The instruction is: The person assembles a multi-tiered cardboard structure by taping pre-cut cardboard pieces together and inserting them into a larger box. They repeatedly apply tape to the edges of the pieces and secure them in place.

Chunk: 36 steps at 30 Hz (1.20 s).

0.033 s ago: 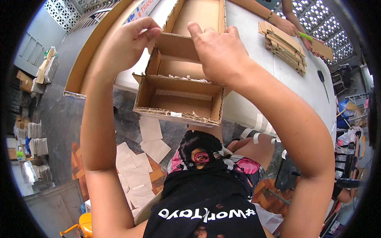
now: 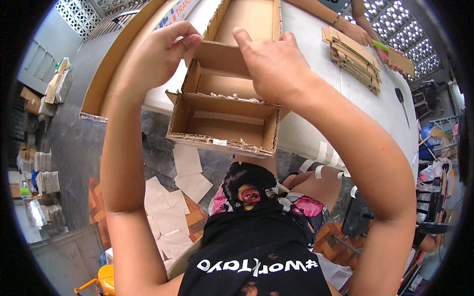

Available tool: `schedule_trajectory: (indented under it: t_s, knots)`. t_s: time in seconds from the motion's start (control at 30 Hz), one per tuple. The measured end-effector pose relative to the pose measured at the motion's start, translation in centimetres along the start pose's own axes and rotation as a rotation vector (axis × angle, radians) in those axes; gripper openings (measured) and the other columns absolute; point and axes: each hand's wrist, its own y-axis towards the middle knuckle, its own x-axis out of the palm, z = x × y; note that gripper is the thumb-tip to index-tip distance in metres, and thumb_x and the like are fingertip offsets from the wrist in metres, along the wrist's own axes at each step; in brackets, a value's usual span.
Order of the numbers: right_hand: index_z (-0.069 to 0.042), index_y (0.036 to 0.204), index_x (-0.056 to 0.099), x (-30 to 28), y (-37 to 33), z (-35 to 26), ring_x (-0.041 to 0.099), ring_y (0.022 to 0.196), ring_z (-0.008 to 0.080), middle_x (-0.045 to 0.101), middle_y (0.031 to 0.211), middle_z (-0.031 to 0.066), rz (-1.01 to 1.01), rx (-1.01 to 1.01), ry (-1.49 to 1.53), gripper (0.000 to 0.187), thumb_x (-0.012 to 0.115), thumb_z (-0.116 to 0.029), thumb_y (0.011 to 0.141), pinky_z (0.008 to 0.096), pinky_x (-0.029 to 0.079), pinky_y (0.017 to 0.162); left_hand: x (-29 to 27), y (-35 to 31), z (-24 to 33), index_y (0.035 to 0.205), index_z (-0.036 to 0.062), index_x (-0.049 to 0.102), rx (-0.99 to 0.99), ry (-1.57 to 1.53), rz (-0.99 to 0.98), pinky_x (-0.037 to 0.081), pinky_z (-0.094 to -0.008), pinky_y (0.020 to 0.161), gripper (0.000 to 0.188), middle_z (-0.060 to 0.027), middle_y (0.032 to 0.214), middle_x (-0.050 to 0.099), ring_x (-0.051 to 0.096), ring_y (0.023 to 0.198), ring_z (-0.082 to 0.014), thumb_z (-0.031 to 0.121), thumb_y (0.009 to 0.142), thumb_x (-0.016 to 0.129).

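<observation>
An open cardboard box (image 2: 222, 140) with two compartments, one behind the other, juts past the near edge of the white table. Ragged torn paper runs along the divider (image 2: 232, 97) between them, and a bit of white tape (image 2: 219, 143) sticks to the near rim. My left hand (image 2: 163, 56) is at the far left corner, thumb and forefinger pinched together; what lies between them is too small to make out. Over the far right wall bends my right hand (image 2: 276, 66), its fingers curled on the box and its fingertips partly hidden.
Larger cardboard trays (image 2: 98, 93) lie left and beyond on the table (image 2: 316, 130). At the right are stacked cardboard pieces (image 2: 353, 59), black scissors (image 2: 402, 103) and another person's hands (image 2: 358, 34) with a green tool and cardboard. Paper sheets (image 2: 170, 222) cover part of the floor.
</observation>
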Motion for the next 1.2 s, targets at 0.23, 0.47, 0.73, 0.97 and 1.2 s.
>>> schedule_trajectory:
  t_s: [0.23, 0.47, 0.73, 0.97, 1.2]
  knots:
    - [-0.006, 0.144, 0.043, 1.1, 1.2, 1.1, 0.072, 0.101, 0.0334, 0.075, 0.095, 0.0158, 0.072, -0.045, 0.008, 0.080, 0.073, 0.003, 0.071, 0.0480, 0.045, 0.093, -0.2, 0.3, -0.9, 0.092, 0.0019, 0.059, 0.042, -0.033, 0.000, 0.045, -0.0257, 0.071, 0.025, 0.0023, 0.075, 0.052, 0.048, 0.073, -0.0092, 0.022, 0.106, 0.058]
    - [-0.006, 0.133, 0.049, 0.7, 1.6, 1.0, 0.071, 0.101, 0.0358, 0.074, 0.094, 0.0184, 0.019, -0.096, 0.033, 0.066, 0.069, 0.005, 0.071, 0.0514, 0.046, 0.094, 0.6, -0.3, -1.9, 0.101, -0.0009, 0.063, 0.050, -0.053, 0.062, 0.048, -0.0276, 0.072, 0.022, -0.0020, 0.079, 0.060, 0.055, 0.076, -0.0112, 0.021, 0.103, 0.063]
    - [-0.002, 0.126, 0.052, 0.7, 2.2, 1.1, 0.071, 0.102, 0.0358, 0.074, 0.096, 0.0183, 0.000, -0.153, 0.025, 0.053, 0.067, 0.005, 0.075, 0.0522, 0.048, 0.092, 1.1, -0.4, -1.0, 0.101, -0.0007, 0.066, 0.048, -0.201, 0.097, 0.049, -0.0299, 0.066, 0.024, -0.0062, 0.078, 0.063, 0.061, 0.074, -0.0123, 0.023, 0.100, 0.067]
    - [0.001, 0.123, 0.053, 1.4, 2.6, 1.4, 0.069, 0.103, 0.0391, 0.072, 0.098, 0.0220, 0.019, -0.182, 0.098, 0.051, 0.068, 0.007, 0.075, 0.0515, 0.052, 0.092, 0.1, 0.4, -2.2, 0.099, -0.0010, 0.067, -0.044, -0.154, -0.027, 0.048, -0.0285, 0.065, 0.021, -0.0035, 0.078, 0.063, 0.058, 0.072, -0.0115, 0.020, 0.099, 0.070]
    - [0.000, 0.123, 0.052, 0.2, 2.8, 1.1, 0.067, 0.106, 0.0435, 0.069, 0.103, 0.0263, -0.139, -0.120, 0.185, 0.052, 0.066, 0.012, 0.074, 0.0499, 0.055, 0.089, 0.3, 0.6, -1.1, 0.100, -0.0031, 0.070, -0.157, -0.205, -0.054, 0.046, -0.0244, 0.074, 0.015, 0.0007, 0.087, 0.059, 0.052, 0.080, -0.0095, 0.012, 0.099, 0.068]
